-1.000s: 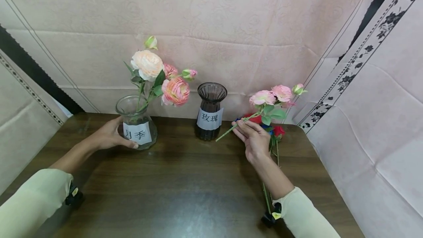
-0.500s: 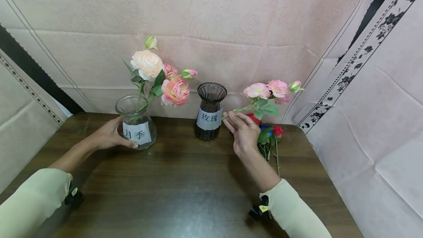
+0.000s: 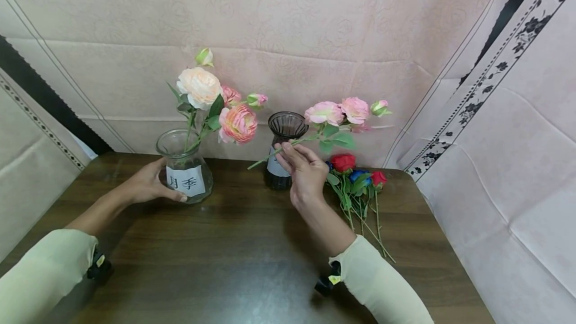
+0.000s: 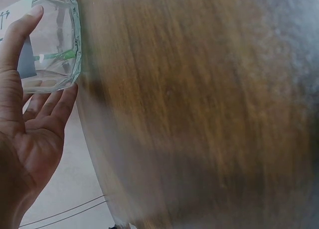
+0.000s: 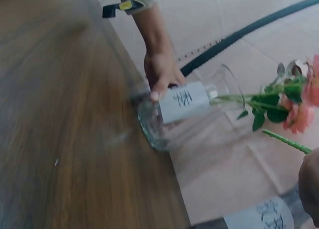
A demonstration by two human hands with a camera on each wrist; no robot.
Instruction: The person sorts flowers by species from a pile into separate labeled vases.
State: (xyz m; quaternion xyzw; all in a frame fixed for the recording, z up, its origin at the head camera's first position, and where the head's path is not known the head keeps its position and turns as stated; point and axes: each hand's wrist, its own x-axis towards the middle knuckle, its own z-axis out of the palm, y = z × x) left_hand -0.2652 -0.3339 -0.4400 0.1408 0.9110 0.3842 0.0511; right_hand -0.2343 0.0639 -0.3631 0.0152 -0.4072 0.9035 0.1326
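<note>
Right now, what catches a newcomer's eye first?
Likely the cream and pink flowers in the clear glass vase the left grip holds, left of centre. Then the pale pink flower spray in the right grip, green stem before the dark glass vase. Red and blue flowers lie at right.

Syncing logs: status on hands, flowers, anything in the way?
Left hand grips clear vase. Right hand pinches pale-pink spray by its stem, outside both vases. Dark vase partly behind right hand; gap to clear vase looks unobstructed.

Passable near tabletop (image 3: 216,264), back left obstructed by clear vase (image 3: 189,176) (labelled)
</note>
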